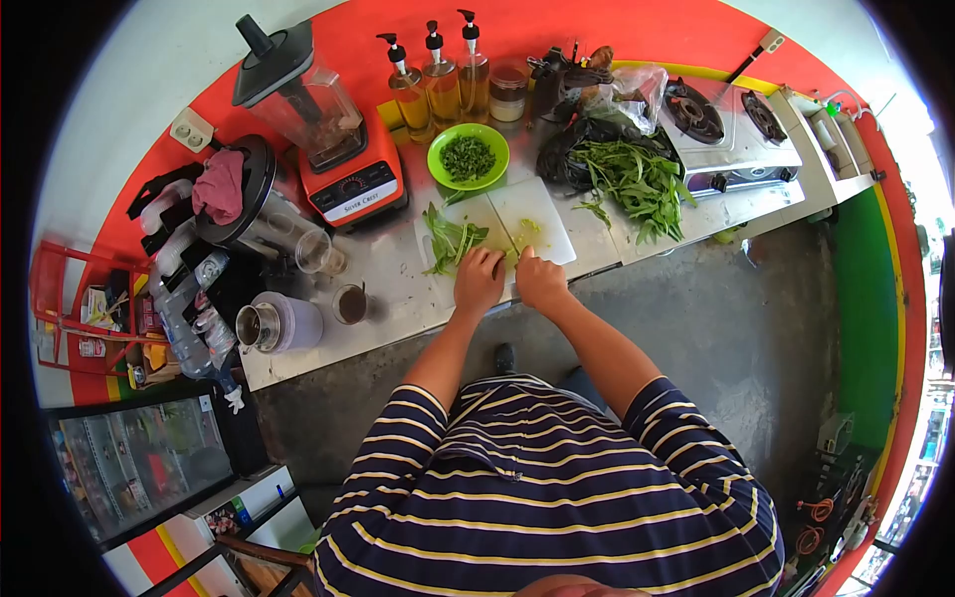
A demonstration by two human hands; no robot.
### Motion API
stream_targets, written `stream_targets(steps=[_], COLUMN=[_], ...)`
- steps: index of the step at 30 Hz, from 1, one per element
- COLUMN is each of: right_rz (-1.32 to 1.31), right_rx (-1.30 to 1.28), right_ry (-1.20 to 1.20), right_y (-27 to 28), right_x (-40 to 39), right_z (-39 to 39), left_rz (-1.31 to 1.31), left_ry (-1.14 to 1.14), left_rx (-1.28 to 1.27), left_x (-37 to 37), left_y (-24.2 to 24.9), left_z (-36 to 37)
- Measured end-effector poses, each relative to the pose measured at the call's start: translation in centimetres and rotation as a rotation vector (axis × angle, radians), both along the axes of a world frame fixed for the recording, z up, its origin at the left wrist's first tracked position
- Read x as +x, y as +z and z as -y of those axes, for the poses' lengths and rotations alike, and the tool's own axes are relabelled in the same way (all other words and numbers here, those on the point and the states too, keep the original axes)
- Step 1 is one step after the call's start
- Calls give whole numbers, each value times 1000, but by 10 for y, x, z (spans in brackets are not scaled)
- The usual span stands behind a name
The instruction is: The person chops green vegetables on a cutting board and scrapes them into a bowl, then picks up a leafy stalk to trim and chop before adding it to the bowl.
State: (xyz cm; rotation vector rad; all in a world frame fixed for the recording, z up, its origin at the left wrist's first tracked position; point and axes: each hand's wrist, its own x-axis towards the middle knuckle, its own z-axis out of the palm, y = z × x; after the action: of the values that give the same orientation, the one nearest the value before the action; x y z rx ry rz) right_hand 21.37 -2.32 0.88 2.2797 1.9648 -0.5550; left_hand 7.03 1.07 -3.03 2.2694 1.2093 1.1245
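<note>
A white cutting board [545, 211] lies on the metal counter, with leafy greens [454, 239] on its left part and small green bits near its middle. My left hand [480, 281] is closed at the board's front edge, its fingers at the lower end of the greens. Beside it my right hand [541, 280] is wrapped round a knife handle, mostly hidden by the fingers. The thin knife blade [504, 227] points away from me over the board. Behind the board sits a green bowl [436, 159] holding chopped greens [467, 158].
A red blender [350, 177], a glass of dark liquid [350, 303] and a steel-mouthed container [288, 323] stand left. Pump bottles [441, 85] line the back. More leafy greens [637, 184] spill from a black bag on the right, beside a gas stove [736, 139].
</note>
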Motion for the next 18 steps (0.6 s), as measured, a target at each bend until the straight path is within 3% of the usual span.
stream_targets(steps=[8, 18], right_rz=[-8, 24], right_rx=[-77, -128], right_ry=[-70, 21], right_y=[-4, 8], right_x=[-9, -9], right_z=[15, 13], left_rz=[17, -5], left_ry=[-26, -37], left_rx=[-13, -5], left_x=[-1, -5], left_y=[-2, -2], left_z=[-9, -2])
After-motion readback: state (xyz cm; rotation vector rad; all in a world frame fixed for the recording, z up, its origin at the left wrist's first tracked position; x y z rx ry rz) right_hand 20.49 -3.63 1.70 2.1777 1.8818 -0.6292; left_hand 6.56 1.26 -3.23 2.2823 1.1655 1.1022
